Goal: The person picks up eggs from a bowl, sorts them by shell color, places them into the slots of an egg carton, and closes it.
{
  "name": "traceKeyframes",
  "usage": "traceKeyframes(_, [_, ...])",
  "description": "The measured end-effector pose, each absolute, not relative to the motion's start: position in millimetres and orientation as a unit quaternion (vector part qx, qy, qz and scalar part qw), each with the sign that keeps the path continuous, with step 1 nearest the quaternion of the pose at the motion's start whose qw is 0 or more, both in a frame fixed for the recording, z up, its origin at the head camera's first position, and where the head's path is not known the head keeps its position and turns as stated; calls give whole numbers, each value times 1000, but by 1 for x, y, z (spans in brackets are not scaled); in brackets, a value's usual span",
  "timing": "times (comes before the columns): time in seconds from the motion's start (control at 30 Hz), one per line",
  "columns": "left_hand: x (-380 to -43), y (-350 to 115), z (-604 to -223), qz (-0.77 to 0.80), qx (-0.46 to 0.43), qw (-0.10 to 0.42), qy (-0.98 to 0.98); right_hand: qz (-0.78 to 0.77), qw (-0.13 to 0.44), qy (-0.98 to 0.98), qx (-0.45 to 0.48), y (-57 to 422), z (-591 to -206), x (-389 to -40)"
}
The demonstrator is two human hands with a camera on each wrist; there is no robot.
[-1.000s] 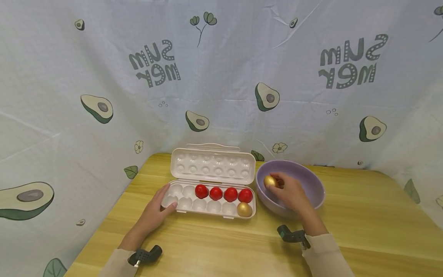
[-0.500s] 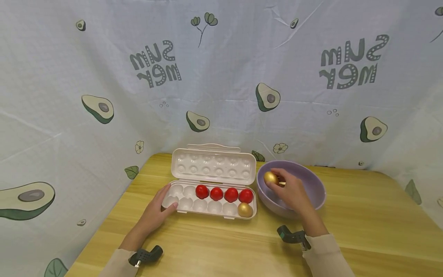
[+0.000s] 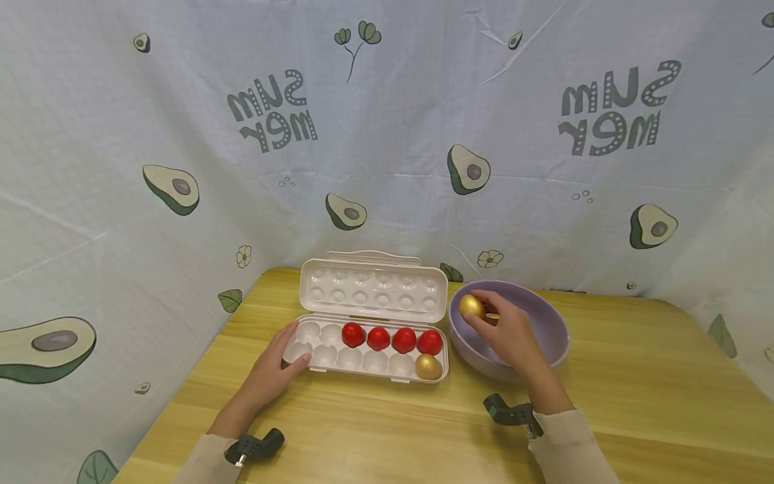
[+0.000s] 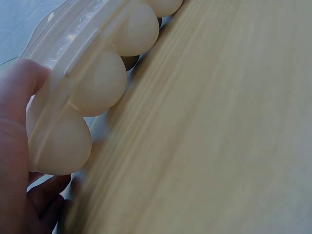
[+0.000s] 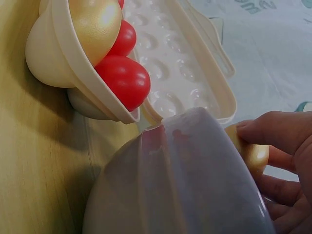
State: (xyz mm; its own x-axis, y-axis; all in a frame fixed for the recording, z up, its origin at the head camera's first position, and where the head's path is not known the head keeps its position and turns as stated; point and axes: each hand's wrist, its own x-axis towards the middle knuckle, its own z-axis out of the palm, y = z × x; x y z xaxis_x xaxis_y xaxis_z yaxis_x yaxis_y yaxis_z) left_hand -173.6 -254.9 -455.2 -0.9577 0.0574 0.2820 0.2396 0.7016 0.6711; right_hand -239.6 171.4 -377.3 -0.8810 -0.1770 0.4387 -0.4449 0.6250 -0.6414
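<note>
Shiny golden eggs [image 3: 471, 306], smooth plastic carton [image 3: 363, 310], glossy bowl [image 5: 185, 180], perhaps plastic

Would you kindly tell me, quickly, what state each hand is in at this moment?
Left hand: closed, gripping the left end of the egg carton.
Right hand: closed, holding a gold egg at the purple bowl.

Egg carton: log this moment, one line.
left hand: holds egg carton | right hand: pinches gold egg at purple bowl | lid: open | seated: four red eggs, one gold
</note>
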Motion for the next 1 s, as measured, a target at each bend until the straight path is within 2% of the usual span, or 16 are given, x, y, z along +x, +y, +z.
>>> traceKeyframes(1.0, [-174, -255, -455, -371, -81, 121, -917, 425, 144, -868, 211, 150, -370, -232])
